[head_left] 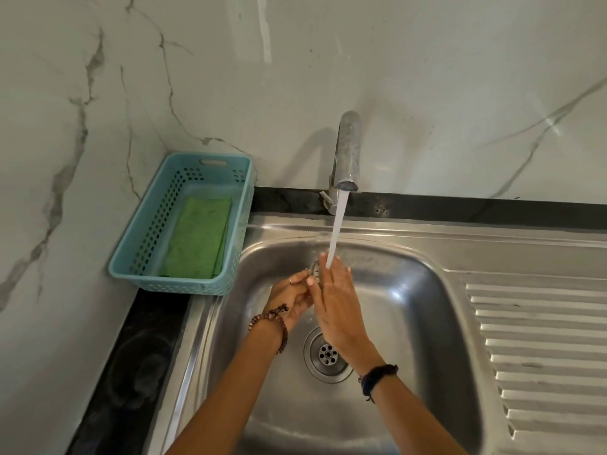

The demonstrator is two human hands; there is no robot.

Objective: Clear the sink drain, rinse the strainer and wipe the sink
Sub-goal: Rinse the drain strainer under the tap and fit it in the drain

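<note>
Water runs from the steel faucet (347, 152) into the stainless sink (410, 323). My left hand (290, 295) pinches the round metal strainer (316, 268) at its edge and holds it under the stream. My right hand (335, 300) is flat with straight fingers, pressed against the strainer's right side; the water lands on its fingertips. Most of the strainer is hidden behind both hands. Below the hands, the drain (326, 354) shows its perforated centre, partly covered by my right wrist.
A blue perforated basket (144, 244) stands on the dark counter left of the sink, with a folded green cloth (197, 238) inside. A ribbed draining board (542, 349) lies to the right. A marble wall rises behind and to the left.
</note>
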